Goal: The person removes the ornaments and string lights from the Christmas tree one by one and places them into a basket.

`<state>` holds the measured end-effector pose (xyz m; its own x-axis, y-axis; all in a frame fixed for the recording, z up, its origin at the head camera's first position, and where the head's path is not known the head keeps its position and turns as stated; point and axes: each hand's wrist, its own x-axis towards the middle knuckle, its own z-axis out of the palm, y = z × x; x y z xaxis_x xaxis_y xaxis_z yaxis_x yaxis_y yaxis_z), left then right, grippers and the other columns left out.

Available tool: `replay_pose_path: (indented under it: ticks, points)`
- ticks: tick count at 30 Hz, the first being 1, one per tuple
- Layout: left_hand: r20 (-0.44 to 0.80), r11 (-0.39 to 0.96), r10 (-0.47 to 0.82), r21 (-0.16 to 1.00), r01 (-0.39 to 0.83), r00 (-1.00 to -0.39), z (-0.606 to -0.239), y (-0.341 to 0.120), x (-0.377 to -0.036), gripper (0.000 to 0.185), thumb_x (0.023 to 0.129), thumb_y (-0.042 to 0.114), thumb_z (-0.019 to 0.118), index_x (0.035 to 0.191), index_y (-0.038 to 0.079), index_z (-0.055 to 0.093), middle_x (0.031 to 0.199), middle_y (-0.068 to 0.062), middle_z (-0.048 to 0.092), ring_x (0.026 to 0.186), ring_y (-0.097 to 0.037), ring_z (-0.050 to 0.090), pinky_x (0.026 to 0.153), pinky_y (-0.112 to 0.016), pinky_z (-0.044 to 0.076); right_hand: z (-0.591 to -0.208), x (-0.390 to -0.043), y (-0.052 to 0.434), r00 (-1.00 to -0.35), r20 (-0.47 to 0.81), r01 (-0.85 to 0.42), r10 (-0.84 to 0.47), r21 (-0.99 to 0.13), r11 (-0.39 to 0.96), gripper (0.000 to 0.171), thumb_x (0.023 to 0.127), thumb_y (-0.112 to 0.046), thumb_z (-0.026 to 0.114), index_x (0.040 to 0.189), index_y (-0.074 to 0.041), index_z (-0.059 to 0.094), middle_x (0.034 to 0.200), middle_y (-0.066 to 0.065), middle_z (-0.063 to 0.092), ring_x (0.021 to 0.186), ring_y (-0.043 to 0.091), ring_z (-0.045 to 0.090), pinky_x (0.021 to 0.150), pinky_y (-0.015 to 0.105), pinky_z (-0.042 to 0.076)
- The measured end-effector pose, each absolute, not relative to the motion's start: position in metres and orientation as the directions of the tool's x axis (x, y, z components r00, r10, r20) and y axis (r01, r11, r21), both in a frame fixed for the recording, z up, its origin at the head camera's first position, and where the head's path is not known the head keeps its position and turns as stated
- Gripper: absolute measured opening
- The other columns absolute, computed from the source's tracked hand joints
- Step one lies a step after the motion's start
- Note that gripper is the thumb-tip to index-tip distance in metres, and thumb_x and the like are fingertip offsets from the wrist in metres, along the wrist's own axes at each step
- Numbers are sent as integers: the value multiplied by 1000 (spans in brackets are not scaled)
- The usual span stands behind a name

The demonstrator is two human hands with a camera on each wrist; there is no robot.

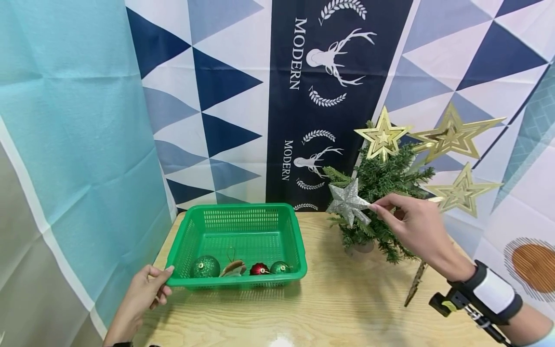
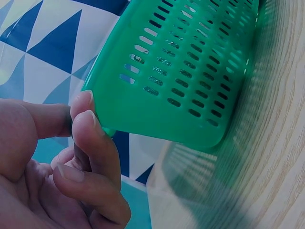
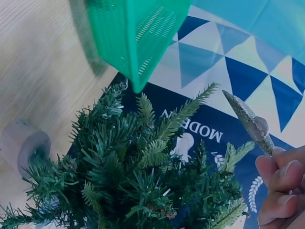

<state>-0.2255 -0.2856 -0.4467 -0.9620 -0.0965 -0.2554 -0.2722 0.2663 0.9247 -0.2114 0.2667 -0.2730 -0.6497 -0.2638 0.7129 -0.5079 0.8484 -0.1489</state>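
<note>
Right hand (image 1: pixel 416 226) pinches glittery silver star (image 1: pixel 349 203) — left hand (image 1: pixel 145 291) grips slotted plastic basket (image 1: pixel 299 250).

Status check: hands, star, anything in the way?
Right hand pinches silver star at the tree. Left hand grips green basket rim. Nothing blocking.

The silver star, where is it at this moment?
In the head view the silver star is right of centre, pinched by the right hand against the small green tree, right of the green basket.
</note>
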Motion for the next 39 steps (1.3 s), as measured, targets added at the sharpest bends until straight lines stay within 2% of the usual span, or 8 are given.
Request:
replay_pose_path:
  ticks: [5, 10, 17, 25, 35, 39]
  points:
    - [-258, 259, -105, 925, -277, -960, -447, -285, -224, 41, 107, 41, 58, 102, 5, 40, 69, -5, 67, 53, -17, 59, 48, -30, 39, -275, -211, 264, -650, 710, -519, -270, -155, 841, 8, 91, -8, 79, 95, -14, 77, 76, -5, 72, 55, -2, 55, 53, 15, 41]
    - [-257, 254, -98, 928, -273, -962, -447, -285, -224, 45, 105, 46, 60, 101, 5, 41, 74, -7, 69, 54, -18, 59, 48, -31, 39, -277, -212, 260, -648, 711, -521, -272, -153, 840, 11, 89, -6, 79, 95, -15, 78, 77, -4, 74, 57, -1, 58, 55, 14, 42]
    - [-249, 255, -113, 928, -270, -962, -448, -284, -223, 43, 105, 44, 61, 102, 5, 42, 77, -7, 70, 53, -17, 59, 48, -31, 40, -283, -215, 252, -647, 700, -540, -302, -142, 829, 10, 90, -6, 78, 95, -14, 78, 70, -10, 66, 50, -3, 45, 50, 17, 34]
    - [-242, 250, -118, 931, -264, -963, -449, -284, -223, 43, 104, 44, 61, 102, 5, 43, 76, -7, 70, 51, -16, 58, 47, -29, 39, -286, -217, 246, -635, 701, -567, -325, -138, 812, 2, 92, -12, 79, 93, -13, 77, 70, -11, 65, 53, -3, 47, 53, 16, 38]
    - [-244, 248, -120, 931, -267, -962, -448, -284, -223, 41, 106, 41, 60, 102, 4, 43, 77, -7, 69, 52, -17, 58, 47, -30, 40, -290, -219, 242, -642, 689, -572, -338, -136, 809, 11, 89, -5, 79, 93, -15, 78, 65, -12, 58, 50, -2, 40, 48, 17, 34]
    - [-245, 244, -118, 932, -267, -962, -448, -285, -223, 42, 105, 42, 61, 102, 4, 42, 77, -7, 69, 52, -16, 58, 47, -30, 40, -292, -220, 240, -638, 689, -574, -344, -127, 809, 14, 88, -2, 80, 93, -15, 78, 66, -11, 60, 51, -2, 41, 48, 16, 34]
